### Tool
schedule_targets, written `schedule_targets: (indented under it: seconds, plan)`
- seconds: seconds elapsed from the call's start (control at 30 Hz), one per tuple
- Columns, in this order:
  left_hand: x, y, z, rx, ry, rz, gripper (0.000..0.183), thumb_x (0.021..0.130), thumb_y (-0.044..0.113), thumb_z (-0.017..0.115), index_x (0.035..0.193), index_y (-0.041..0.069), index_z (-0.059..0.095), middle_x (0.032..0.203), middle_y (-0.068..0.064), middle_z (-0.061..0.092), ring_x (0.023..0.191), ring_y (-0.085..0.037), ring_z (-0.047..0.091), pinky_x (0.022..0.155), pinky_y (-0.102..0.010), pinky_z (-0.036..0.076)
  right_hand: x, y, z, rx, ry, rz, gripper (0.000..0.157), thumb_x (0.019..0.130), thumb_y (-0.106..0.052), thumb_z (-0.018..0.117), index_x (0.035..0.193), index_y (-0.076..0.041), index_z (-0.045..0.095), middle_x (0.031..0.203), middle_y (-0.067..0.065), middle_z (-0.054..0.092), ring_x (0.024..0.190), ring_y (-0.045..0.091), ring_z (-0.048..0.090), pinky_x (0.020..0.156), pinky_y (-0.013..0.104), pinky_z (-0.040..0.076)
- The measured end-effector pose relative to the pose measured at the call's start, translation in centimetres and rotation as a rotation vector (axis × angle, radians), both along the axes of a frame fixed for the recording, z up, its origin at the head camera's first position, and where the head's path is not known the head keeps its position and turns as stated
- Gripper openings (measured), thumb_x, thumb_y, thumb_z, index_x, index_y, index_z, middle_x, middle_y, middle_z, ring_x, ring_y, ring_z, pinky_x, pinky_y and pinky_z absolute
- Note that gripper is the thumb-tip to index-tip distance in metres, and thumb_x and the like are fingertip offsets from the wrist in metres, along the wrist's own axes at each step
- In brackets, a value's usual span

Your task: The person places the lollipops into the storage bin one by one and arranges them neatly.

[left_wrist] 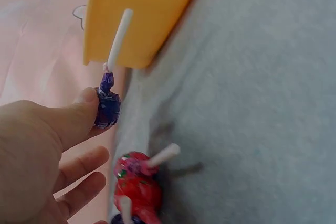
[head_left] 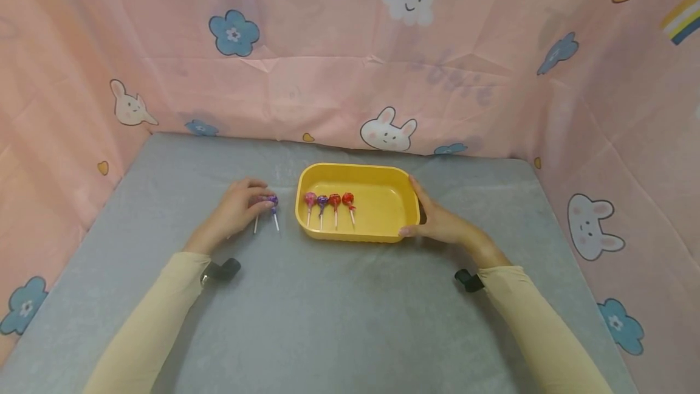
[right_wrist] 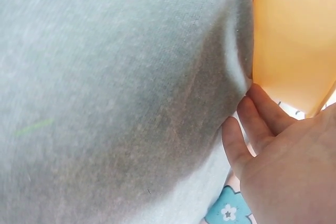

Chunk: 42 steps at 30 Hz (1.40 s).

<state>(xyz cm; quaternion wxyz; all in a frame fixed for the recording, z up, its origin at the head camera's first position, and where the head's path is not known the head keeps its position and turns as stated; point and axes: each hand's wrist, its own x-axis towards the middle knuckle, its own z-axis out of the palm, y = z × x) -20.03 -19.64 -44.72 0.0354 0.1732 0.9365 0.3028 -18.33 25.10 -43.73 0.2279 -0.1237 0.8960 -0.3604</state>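
Observation:
My left hand (head_left: 239, 204) pinches a purple-wrapped lollipop (left_wrist: 108, 109) by its candy head between thumb and finger. Its white stick points toward the yellow tray in the left wrist view. Beneath that hand are more lollipops, among them a red one (left_wrist: 137, 190), mostly hidden by the hand in the head view. Several lollipops (head_left: 335, 200), pink, purple and red, lie in a row in the left half of the yellow tray (head_left: 355, 237). At the tray's right end, my right hand (head_left: 443, 222) holds it, with the thumb at the front corner and a finger along the back.
A grey cloth (head_left: 350, 315) covers the table. Pink printed curtains (head_left: 328, 90) hang behind it and along both sides. Dark wrist straps (head_left: 221, 270) sit at both cuffs.

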Motion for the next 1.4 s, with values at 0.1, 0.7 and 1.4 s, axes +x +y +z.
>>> schedule_targets:
  seconds: [0.1, 0.7, 1.4]
  plan:
    - [0.1, 0.2, 0.4, 0.011, -0.001, -0.005, 0.032, 0.096, 0.022, 0.066, 0.123, 0.005, 0.068, 0.134, -0.02, 0.057, 0.128, -0.041, 0.045, 0.111, -0.06, 0.035, 0.0, -0.1, 0.0, -0.002, -0.003, 0.0, 0.123, 0.083, -0.041, 0.078, 0.157, -0.03, -0.019, 0.169, 0.007, -0.01, 0.156, 0.035, 0.004, 0.123, 0.063, 0.012]
    - [0.4, 1.6, 2.9, 0.052, -0.032, -0.003, 0.031, 0.096, 0.018, 0.066, 0.126, 0.012, 0.068, 0.136, -0.014, 0.058, 0.133, -0.038, 0.044, 0.114, -0.06, 0.033, -0.1, 0.0, -0.3, 0.011, 0.011, 0.003, 0.122, 0.083, -0.043, 0.078, 0.156, -0.03, -0.019, 0.169, 0.008, -0.008, 0.156, 0.036, 0.005, 0.123, 0.063, 0.012]
    - [-0.4, 4.1, 4.1, 0.103, 0.004, -0.068, 0.032, 0.096, 0.023, 0.066, 0.126, 0.014, 0.068, 0.135, -0.013, 0.059, 0.133, -0.036, 0.045, 0.116, -0.058, 0.031, 0.0, 0.1, -0.2, 0.011, 0.006, -0.002, 0.122, 0.084, -0.043, 0.077, 0.157, -0.028, -0.019, 0.169, 0.009, -0.009, 0.156, 0.037, 0.004, 0.122, 0.064, 0.012]
